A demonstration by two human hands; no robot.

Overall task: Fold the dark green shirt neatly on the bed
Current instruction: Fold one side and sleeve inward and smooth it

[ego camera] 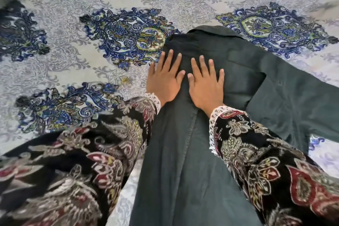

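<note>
One shirt [185,161]; two hands.

Shirt [183,152] lies on bed [73,64]; both hands flat on it, side by side

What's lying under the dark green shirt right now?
The dark green shirt lies on the patterned bedsheet, with the left hand and right hand pressed flat on top. Anything else beneath it is covered.

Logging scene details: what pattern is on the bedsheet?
Head view: grey-white cotton bedsheet with blue and green paisley medallions.
</note>
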